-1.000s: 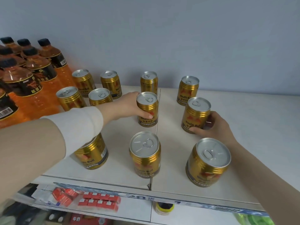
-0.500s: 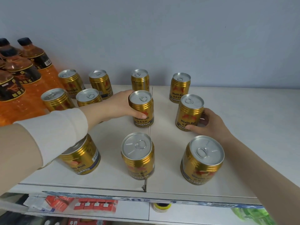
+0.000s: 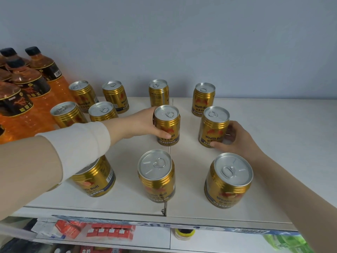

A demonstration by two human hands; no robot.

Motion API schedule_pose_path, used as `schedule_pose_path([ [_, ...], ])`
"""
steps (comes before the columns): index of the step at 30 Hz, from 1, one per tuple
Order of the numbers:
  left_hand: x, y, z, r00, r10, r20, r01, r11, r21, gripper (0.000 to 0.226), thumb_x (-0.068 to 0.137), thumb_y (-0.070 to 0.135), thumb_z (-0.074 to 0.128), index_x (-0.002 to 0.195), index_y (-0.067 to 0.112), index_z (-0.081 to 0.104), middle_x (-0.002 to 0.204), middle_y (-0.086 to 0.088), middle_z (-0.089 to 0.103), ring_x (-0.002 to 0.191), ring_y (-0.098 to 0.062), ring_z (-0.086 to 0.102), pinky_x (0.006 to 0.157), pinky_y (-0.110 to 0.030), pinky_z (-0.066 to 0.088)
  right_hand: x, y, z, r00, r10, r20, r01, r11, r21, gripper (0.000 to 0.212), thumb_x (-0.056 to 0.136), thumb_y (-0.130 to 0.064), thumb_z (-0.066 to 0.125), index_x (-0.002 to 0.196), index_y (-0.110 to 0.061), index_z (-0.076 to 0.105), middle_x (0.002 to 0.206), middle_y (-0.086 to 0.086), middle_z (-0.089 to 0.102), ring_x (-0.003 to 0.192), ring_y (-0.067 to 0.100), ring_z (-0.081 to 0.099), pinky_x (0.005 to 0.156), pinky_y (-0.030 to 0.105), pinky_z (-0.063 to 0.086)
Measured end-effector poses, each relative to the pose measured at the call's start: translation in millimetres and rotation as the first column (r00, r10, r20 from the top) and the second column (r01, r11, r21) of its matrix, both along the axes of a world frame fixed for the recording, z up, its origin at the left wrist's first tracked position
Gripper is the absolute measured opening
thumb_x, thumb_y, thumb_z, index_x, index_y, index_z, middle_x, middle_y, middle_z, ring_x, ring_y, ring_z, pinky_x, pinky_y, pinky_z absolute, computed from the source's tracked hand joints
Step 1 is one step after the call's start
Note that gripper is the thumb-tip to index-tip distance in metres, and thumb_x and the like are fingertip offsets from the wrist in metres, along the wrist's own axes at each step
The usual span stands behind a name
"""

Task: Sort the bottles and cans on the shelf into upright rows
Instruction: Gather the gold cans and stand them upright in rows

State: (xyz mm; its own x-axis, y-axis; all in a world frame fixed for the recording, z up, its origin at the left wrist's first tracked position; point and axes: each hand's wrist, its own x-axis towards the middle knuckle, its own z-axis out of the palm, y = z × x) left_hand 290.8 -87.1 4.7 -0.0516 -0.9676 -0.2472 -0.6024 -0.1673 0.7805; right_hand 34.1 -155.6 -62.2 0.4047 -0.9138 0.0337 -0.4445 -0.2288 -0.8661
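Several gold cans stand upright on the white shelf (image 3: 282,136). My left hand (image 3: 135,125) grips the middle can (image 3: 167,125) in the centre column, thumb across its front. Curled round the lower side of the middle can in the right column (image 3: 213,126) is my right hand (image 3: 235,137). Behind them stand two back cans (image 3: 158,92) (image 3: 203,99). Two front cans (image 3: 156,176) (image 3: 228,179) sit near the shelf edge. A further can (image 3: 94,178) is partly hidden under my left sleeve. Orange bottles (image 3: 36,83) with black caps stand at the far left.
More gold cans (image 3: 82,95) (image 3: 115,95) (image 3: 66,114) (image 3: 103,111) cluster beside the bottles at the back left. A seam (image 3: 168,179) splits the shelf down the middle. The right part of the shelf is bare. A price strip (image 3: 164,225) runs under the front edge, with red packs (image 3: 107,232) below.
Both hands stay on the same two cans. The view has shifted slightly, bringing more of the bottles at the left back into sight.
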Motion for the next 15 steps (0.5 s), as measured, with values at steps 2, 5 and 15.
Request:
schedule_pose_path([
  [2,0.3,-0.1,-0.1,1.0,0.004,0.017,-0.004,1.0,-0.006,0.07,0.072,0.01,0.077,0.132,0.024,0.043,0.123,0.01,0.054,0.117,-0.008,0.048,0.098,-0.023,0.037,2.2,1.7,-0.2,1.0,-0.014,-0.023,0.013,1.0,-0.021,0.068,0.062,-0.024,0.084,0.119,-0.019,0.046,0.112,-0.006,0.057,0.105,0.012,0.056,0.093,0.027,0.044],
  [5,1.5,-0.6,-1.3,0.999,0.008,0.038,-0.008,1.0,-0.013,0.07,0.073,0.012,0.077,0.133,0.025,0.043,0.122,0.011,0.055,0.115,-0.006,0.048,0.095,-0.02,0.036,3.9,2.2,-0.5,0.998,-0.046,-0.032,0.045,0.998,-0.047,0.066,0.061,-0.025,0.085,0.117,-0.017,0.049,0.108,-0.005,0.058,0.102,0.012,0.056,0.089,0.025,0.043],
  [15,-0.8,1.3,-0.2,0.998,0.039,0.044,-0.039,0.999,0.015,0.073,0.074,0.013,0.075,0.137,0.024,0.039,0.136,0.005,0.052,0.124,-0.012,0.047,0.103,-0.025,0.035,0.0,-1.3,0.9,0.999,0.006,-0.049,-0.007,1.0,-0.03,0.061,0.063,-0.023,0.084,0.113,-0.022,0.049,0.111,-0.004,0.059,0.102,0.013,0.057,0.09,0.024,0.043],
])
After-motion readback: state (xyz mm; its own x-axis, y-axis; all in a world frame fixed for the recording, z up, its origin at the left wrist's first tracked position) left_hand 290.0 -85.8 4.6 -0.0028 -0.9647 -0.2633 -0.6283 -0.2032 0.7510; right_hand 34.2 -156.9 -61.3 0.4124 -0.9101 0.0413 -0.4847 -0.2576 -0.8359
